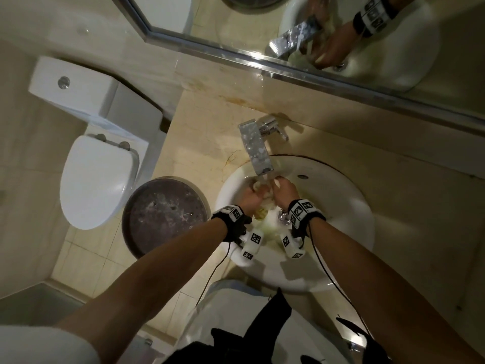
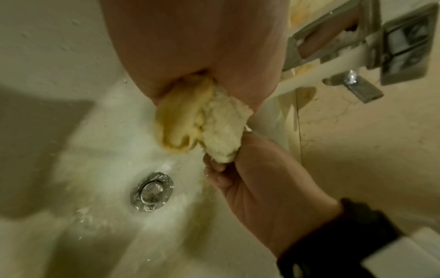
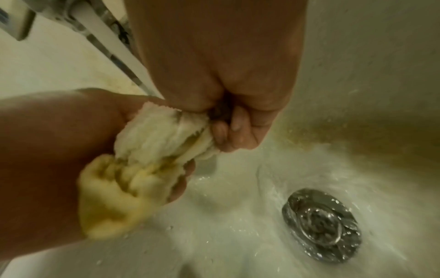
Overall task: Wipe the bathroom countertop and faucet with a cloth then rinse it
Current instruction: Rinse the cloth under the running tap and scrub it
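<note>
A wet cloth [image 1: 265,200], white on one side and yellow on the other, is bunched between both hands inside the white sink [image 1: 341,269]. My left hand [image 1: 249,198] grips its left end and my right hand [image 1: 284,191] grips its right end, fingers curled tight. Water runs from the chrome faucet [image 1: 256,147] onto the cloth. In the left wrist view the cloth [image 2: 204,118] hangs out of my left hand [image 2: 190,47] above the drain [image 2: 152,191]. In the right wrist view my right hand [image 3: 214,75] pinches the cloth [image 3: 152,144] beside my left hand [image 3: 47,141].
The beige countertop [image 1: 207,143] surrounds the sink, with stains near the faucet lever [image 1: 275,127]. A mirror [image 1: 301,19] runs along the back wall. A toilet [image 1: 97,179] and a round dark bin [image 1: 165,214] stand to the left on the floor.
</note>
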Demonstrator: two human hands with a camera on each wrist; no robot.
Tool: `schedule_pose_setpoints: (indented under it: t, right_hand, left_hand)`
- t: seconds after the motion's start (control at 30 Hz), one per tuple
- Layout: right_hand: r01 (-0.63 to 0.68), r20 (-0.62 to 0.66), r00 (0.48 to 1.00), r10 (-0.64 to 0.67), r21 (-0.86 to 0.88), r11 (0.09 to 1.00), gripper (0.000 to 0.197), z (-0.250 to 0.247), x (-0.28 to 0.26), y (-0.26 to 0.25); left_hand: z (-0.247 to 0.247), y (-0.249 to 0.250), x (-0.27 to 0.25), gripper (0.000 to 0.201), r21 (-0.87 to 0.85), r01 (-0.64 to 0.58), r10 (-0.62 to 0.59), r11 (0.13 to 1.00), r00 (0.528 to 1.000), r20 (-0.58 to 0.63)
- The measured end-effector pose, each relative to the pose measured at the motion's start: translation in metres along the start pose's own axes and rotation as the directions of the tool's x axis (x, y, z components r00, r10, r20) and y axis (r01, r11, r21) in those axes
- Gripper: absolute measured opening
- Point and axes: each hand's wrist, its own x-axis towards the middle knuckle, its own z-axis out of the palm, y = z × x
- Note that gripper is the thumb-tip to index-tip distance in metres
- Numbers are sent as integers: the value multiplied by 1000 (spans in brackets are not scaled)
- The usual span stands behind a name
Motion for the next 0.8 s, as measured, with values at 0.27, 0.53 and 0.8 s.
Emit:
schedule_pose_setpoints:
  t: [0.27, 0.53, 0.8]
  right_hand:
    - [-182, 124, 981, 146, 361, 914, 32, -10, -4, -3]
    - [-203, 132, 979, 155, 683, 701, 29, -15, -9, -6]
    - [-131, 60, 991, 119, 602, 788, 22, -17, -22, -11]
  left_hand:
    - [-4, 11, -7, 32, -329, 227, -168, 917, 966, 198]
    - [-5, 30, -15, 33, -360, 360, -224, 861, 902, 368]
    - [-5, 24, -4, 37, -322, 355, -290, 878, 928, 232]
